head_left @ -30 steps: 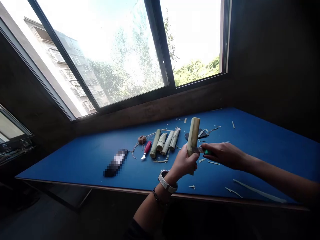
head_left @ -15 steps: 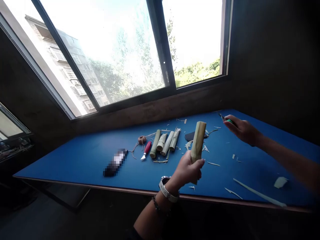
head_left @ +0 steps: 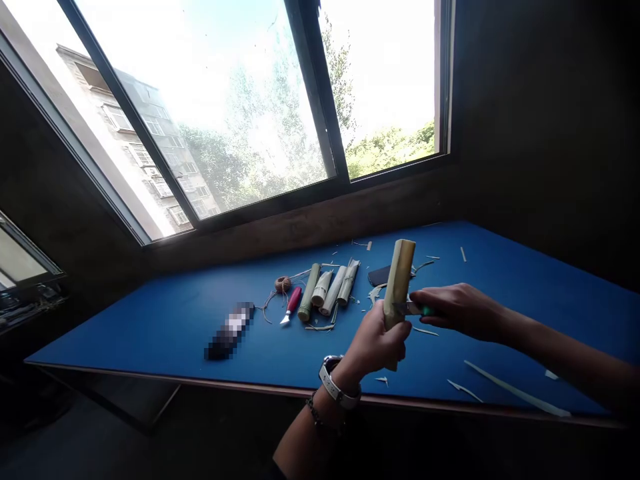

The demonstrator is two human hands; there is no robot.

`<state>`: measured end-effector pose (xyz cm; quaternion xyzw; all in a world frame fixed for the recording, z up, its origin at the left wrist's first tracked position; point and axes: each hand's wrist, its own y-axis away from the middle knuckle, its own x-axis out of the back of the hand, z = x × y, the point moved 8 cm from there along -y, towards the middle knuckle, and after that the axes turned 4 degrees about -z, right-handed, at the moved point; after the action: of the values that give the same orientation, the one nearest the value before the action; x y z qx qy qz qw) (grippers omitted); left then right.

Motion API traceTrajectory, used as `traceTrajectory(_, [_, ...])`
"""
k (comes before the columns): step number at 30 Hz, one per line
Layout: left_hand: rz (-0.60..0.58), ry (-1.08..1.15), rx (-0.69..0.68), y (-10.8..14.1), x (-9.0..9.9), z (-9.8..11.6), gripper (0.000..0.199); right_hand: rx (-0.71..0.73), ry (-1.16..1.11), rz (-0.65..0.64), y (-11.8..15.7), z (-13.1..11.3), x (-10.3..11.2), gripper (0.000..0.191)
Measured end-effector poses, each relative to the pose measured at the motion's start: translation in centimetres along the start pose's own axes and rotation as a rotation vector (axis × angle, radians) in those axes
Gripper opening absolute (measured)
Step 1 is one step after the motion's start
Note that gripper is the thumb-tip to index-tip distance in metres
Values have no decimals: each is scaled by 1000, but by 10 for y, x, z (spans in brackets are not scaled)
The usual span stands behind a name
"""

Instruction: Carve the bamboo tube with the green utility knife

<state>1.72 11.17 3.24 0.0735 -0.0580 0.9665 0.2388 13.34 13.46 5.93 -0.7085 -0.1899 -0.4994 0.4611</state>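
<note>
My left hand (head_left: 377,343) grips a pale bamboo tube (head_left: 400,280) upright, its top standing above my fingers and its lower end showing below my fist. My right hand (head_left: 463,310) holds a small knife with a green handle (head_left: 417,309). Its blade reaches left and meets the side of the tube just above my left hand. The tube's far side is hidden from this view. A white wristwatch (head_left: 340,383) and a beaded bracelet (head_left: 314,412) sit on my left wrist.
The blue table (head_left: 150,327) holds a red-handled craft knife (head_left: 293,303), a ball of twine (head_left: 283,285), several bamboo pieces (head_left: 333,290), a dark phone (head_left: 379,275), a pixelated dark object (head_left: 230,331) and long shavings (head_left: 517,390). A window lies behind it.
My right hand has come back from the far right of the table, bringing the green-handled knife against the tube. My left hand still holds the tube upright.
</note>
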Motion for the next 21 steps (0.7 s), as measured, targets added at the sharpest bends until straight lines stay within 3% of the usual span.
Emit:
traceTrajectory(6, [55,20,34,5,3,-2,22,48,54,-8,-9,0,-5,29])
traceTrajectory(11, [175,126,61,4,9,-6,21,-7,0,43,-12,-6,-6,30])
traceTrajectory(17, [161,157,40,-1,12,-8,30,-42,-142,65,-2,-6,5,27])
traceTrajectory(21, [157,154,35,0,12,-4,31,-52,-112,42,0,-6,6,26])
